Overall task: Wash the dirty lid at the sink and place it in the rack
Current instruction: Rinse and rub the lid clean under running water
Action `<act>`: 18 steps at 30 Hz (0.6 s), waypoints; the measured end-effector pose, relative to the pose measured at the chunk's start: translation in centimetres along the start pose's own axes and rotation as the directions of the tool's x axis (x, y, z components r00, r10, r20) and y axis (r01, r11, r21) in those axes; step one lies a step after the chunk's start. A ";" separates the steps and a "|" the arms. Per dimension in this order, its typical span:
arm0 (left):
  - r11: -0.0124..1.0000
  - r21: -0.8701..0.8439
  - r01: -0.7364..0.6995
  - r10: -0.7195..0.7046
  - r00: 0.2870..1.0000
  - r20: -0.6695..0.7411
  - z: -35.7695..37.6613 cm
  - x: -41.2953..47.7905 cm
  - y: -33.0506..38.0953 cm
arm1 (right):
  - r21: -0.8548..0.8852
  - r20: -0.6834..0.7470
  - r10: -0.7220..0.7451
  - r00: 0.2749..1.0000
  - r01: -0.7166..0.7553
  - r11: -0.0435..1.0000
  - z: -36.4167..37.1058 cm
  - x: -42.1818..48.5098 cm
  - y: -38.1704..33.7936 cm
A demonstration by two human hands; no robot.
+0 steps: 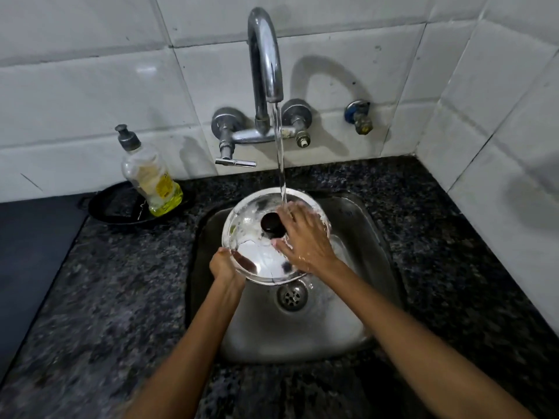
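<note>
A round steel lid [257,255] with a black knob [271,224] is held tilted over the steel sink [357,313]. My left hand [225,266] grips its near-left rim. My right hand [305,237] lies flat on the lid's right side, fingers spread beside the knob, wet. Water runs from the curved tap [264,55] onto the lid's far edge by my right fingers. A small green speck sits on the lid's left part. No rack is in view.
A dish-soap bottle [151,176] with yellow liquid stands on a black pan [115,213] left of the sink. The tap lever [236,161] sticks out below the spout. Dark granite counter [106,297] surrounds the sink; white tiled walls close the back and right.
</note>
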State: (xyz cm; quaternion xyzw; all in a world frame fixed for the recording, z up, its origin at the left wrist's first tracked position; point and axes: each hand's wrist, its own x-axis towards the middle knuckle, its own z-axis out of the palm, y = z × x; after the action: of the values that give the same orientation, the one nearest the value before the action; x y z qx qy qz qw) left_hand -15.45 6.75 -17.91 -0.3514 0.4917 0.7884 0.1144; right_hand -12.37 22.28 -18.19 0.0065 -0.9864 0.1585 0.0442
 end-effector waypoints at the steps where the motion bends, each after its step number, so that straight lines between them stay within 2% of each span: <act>1: 1.000 0.002 0.016 -0.016 1.000 -0.017 -0.1 -0.3 0.0 | -0.049 0.082 -0.037 0.996 0.041 0.998 -0.2 -0.6 -0.2; 4: 0.990 -0.102 0.100 -0.104 0.994 -0.033 -0.1 -0.2 0.0 | -0.172 0.268 -0.168 0.949 0.219 0.960 -1.6 -2.1 -1.0; 6: 0.980 -0.096 0.176 -0.179 0.983 -0.029 -0.7 3.1 -0.7 | -0.193 0.341 -0.250 0.906 0.327 0.925 -3.0 -2.3 -1.3; 8: 0.975 -0.041 0.219 -0.217 0.976 0.034 -0.5 2.8 0.2 | -0.196 0.314 -0.341 0.886 0.412 0.890 -3.9 -2.1 -1.3; 9: 0.973 -0.036 0.230 -0.227 0.972 0.065 -0.2 1.2 1.1 | -0.178 0.237 -0.394 0.888 0.438 0.881 -4.3 -2.0 -1.4; 10: 0.973 -0.029 0.228 -0.225 0.971 0.083 0.2 0.6 1.7 | -0.141 0.140 -0.406 0.903 0.424 0.895 -4.7 -1.6 -1.4; 11: 0.980 -0.024 0.197 -0.195 0.977 0.086 0.7 -0.4 2.5 | -0.075 0.071 -0.354 0.933 0.358 0.931 -5.1 -1.1 -1.3; 13: 0.989 0.024 0.143 -0.145 0.979 0.142 1.6 -1.2 3.6 | 0.111 0.011 -0.117 0.993 0.115 0.987 -5.8 0.0 -1.2; 15: 0.985 0.147 0.089 -0.123 0.962 0.245 2.3 -2.2 4.8 | 0.287 -0.014 0.055 0.998 -0.048 0.957 -6.2 1.4 -1.0; 18: 0.891 0.449 -0.067 -0.120 0.918 0.377 4.1 -3.3 5.6 | 0.508 0.049 0.151 0.987 -0.155 0.847 -6.2 3.1 -0.9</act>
State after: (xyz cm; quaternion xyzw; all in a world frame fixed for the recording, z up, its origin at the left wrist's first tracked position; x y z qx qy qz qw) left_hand -17.77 8.06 -10.68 -0.1556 0.6235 0.7046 0.3008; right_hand -14.89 23.39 -11.78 -0.0598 -0.9067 0.4169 0.0246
